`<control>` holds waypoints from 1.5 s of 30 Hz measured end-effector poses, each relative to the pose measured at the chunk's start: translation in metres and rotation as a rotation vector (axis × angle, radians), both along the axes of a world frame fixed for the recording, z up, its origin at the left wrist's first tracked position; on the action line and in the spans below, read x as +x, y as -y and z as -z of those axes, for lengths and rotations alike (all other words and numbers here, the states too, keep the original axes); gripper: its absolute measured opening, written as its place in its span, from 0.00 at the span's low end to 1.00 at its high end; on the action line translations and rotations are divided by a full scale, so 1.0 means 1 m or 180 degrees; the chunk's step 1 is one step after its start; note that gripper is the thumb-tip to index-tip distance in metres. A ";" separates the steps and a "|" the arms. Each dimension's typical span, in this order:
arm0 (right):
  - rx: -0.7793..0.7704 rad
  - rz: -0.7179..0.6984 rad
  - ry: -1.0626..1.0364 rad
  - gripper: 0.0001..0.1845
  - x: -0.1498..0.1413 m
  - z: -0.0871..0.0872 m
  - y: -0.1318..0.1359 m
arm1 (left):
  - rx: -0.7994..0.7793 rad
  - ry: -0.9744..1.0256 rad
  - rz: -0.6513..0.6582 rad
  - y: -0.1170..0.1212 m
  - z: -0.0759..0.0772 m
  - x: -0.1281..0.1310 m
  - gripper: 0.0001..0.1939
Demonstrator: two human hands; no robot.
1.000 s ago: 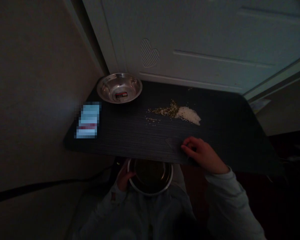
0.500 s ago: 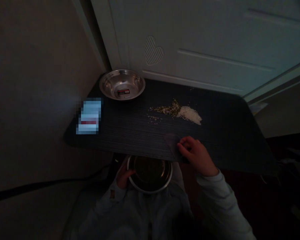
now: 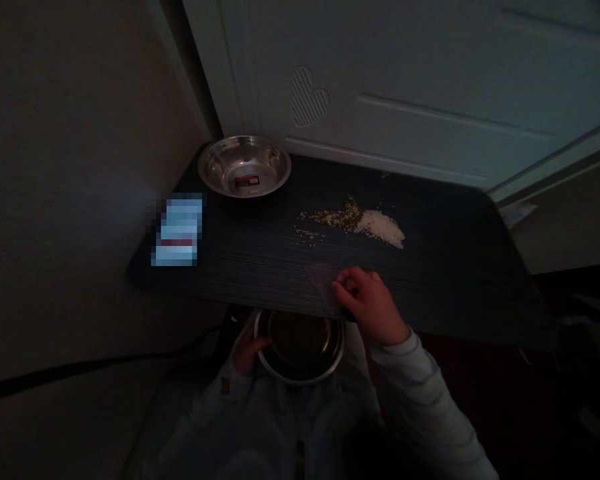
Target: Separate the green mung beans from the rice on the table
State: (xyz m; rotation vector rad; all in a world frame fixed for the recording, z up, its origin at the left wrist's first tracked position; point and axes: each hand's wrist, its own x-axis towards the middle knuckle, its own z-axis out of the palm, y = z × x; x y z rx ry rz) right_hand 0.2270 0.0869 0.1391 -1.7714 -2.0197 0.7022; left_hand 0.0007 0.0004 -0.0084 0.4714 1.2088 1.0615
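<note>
My left hand [image 3: 250, 348] grips the rim of a metal bowl [image 3: 300, 381] below the table's front edge, over my lap. The bowl's inside is dark, and I cannot make out clearly what lies in it. My right hand [image 3: 370, 303], fingers pinched, holds a thin see-through plastic sheet [image 3: 321, 283] on the table near that edge, just above the bowl. Farther back lie a heap of white rice [image 3: 384, 228] and, touching its left side, a patch of small green beans [image 3: 347, 217] mixed with pale grains. Some loose grains [image 3: 307, 235] are scattered nearer to me.
A second steel bowl [image 3: 245, 150] with a label inside stands at the back left of the dark table [image 3: 460, 267]. A lit, pixelated phone-like screen [image 3: 177, 230] lies at the left. A white panel with a heart relief [image 3: 307, 98] rises behind the table.
My right hand has slid left along the table's front edge with the plastic sheet. My left hand and its bowl stay in place, and the grain heaps look the same.
</note>
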 end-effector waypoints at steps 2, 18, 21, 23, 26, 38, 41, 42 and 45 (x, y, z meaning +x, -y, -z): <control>-0.0004 -0.0065 0.0024 0.06 -0.002 0.000 -0.002 | 0.0042 -0.0033 -0.0013 0.000 -0.001 0.000 0.29; -0.0022 -0.0504 0.0066 0.08 -0.011 0.001 -0.010 | -0.0026 -0.0006 0.0044 -0.002 -0.011 0.003 0.28; -0.0021 -0.0536 0.0082 0.08 -0.013 0.000 -0.011 | 0.0053 -0.0023 0.0017 -0.002 -0.008 0.002 0.28; -0.0019 -0.0551 0.0082 0.08 -0.015 0.000 -0.011 | 0.0075 -0.0031 -0.0057 -0.001 -0.006 0.002 0.28; -0.0017 -0.0579 0.0062 0.08 -0.018 0.000 -0.012 | 0.0038 -0.0026 -0.0084 0.001 -0.002 0.002 0.28; 0.0002 -0.0634 0.0032 0.08 -0.029 0.001 -0.014 | 0.0167 -0.0075 -0.0056 -0.001 -0.002 0.001 0.30; 0.0007 -0.0667 0.0053 0.09 -0.031 0.001 -0.015 | 0.0154 -0.0100 -0.0068 -0.001 -0.002 0.001 0.31; 0.0015 -0.0675 0.0054 0.09 -0.031 0.001 -0.015 | 0.0149 -0.0098 -0.0066 -0.001 -0.002 0.001 0.31; 0.0038 -0.0695 0.0066 0.09 -0.032 0.000 -0.015 | 0.0153 -0.0087 -0.0018 0.000 -0.002 0.000 0.31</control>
